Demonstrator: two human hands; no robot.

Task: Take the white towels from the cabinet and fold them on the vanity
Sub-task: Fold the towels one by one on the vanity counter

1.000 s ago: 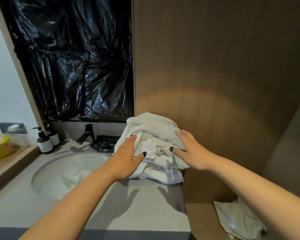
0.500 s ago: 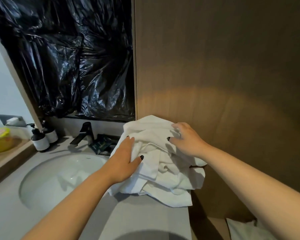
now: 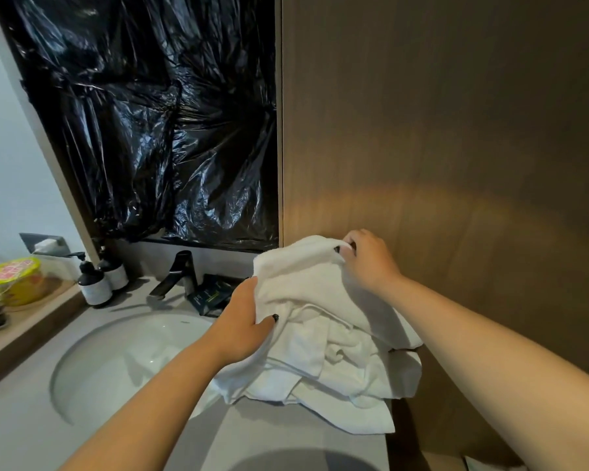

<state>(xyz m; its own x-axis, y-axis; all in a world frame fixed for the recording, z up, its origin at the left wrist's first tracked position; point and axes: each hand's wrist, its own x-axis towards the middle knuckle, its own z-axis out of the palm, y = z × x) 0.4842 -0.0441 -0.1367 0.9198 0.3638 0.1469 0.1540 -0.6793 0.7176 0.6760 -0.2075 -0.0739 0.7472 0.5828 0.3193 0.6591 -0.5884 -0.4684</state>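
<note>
A crumpled pile of white towels [image 3: 323, 348] lies on the grey vanity [image 3: 286, 440], at its right end against the wooden cabinet wall [image 3: 439, 147]. My left hand [image 3: 242, 328] grips the left side of the top towel, with the thumb over the cloth. My right hand [image 3: 368, 260] pinches the towel's upper far corner and holds it raised. Part of the pile hangs over the vanity's right edge.
A white sink basin [image 3: 126, 362] with a black faucet [image 3: 177, 273] lies left of the towels. Two dark pump bottles [image 3: 97, 283] stand at the back left, and a dark packet [image 3: 211, 295] lies behind the basin. A yellow tub [image 3: 12, 280] sits on the wooden side ledge.
My right hand has moved up and back to the towel's far corner and closed on it. My left hand has curled round the towel's left side, and the top towel has lifted.
</note>
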